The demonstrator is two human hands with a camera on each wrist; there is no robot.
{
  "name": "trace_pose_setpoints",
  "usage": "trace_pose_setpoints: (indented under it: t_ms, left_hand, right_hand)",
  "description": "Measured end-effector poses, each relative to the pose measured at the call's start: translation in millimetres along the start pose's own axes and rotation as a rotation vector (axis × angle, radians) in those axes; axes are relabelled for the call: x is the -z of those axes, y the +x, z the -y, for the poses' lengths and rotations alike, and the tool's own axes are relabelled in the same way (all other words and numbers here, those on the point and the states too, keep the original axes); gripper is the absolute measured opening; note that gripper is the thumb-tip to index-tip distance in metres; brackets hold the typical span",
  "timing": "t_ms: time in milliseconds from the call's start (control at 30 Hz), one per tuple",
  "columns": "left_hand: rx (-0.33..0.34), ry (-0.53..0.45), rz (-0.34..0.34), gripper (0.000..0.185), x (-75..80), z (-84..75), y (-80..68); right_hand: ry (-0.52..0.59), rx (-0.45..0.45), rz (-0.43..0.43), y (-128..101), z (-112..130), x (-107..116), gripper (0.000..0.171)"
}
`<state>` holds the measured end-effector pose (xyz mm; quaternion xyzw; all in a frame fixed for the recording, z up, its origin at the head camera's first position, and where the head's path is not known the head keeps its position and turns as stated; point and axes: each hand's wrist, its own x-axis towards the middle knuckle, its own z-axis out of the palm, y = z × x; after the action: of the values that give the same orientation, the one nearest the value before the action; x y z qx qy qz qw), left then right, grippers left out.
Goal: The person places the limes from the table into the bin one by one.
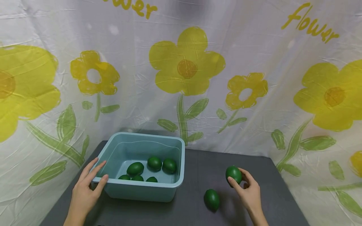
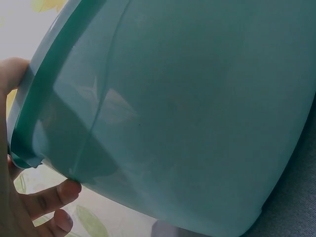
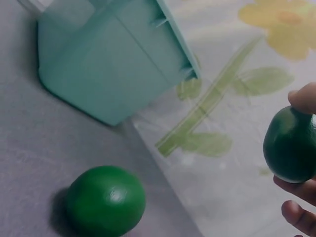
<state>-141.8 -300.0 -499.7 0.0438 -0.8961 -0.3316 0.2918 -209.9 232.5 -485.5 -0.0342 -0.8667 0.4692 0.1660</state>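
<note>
On the grey table [image 1: 195,163] in the head view, a teal tub [image 1: 181,163] sits at about 9 o'clock of centre, with six green fruits [image 1: 154,163] inside, smooth, glossy and egg-shaped. The left hand [image 1: 86,191] rests on the tub's near-left corner, thumb over the rim and straight fingers along the outside wall, steadying rather than clutching it. The right hand [image 1: 249,191], at 4 o'clock, pinches a seventh fruit, the held fruit [image 1: 233,174], between thumb and fingertips, lifted just off the table; a loose fruit [image 1: 211,199] lies at its 8 o'clock, close by but apart. A judgement: the hold would do best kept light and around the fruit's widest part, since so slick and rounded a skin could squirt out of a tip pinch, and the left hand's brace should keep the light plastic tub from sliding. From the left wrist, the tub wall [image 2: 197,113] fills the frame, matt and faintly reflective, with its rolled rim [image 2: 44,84] at 10 o'clock and fingertips [image 2: 59,195] touching just beneath at 8 o'clock. From the right wrist, the held fruit [image 3: 290,145] hangs at 3 o'clock between thumb above and fingers [image 3: 301,217] below, the loose fruit [image 3: 106,205] lies at 7 o'clock on the felt-like cloth, and the tub [image 3: 108,64] stands at 11 o'clock before a creased flowered curtain [image 3: 232,113].
</note>
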Motion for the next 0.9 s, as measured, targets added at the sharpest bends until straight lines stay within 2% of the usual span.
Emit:
trace_pose_setpoints:
  t_ms: [300,667,900]
  left_hand:
    - [0.016,-0.056,0.002,0.052,0.3,-0.3,0.3]
    - [0.025,-0.054,0.018,0.052,-0.5,1.1,0.7]
    - [0.015,-0.049,0.009,0.052,-0.6,2.3,1.1]
  right_hand:
    - [0.095,0.057,-0.029,7,15,-11,0.043]
    - [0.165,0.135,-0.048,16,25,-23,0.041]
    - [0.213,0.151,-0.051,24,36,-29,0.041]
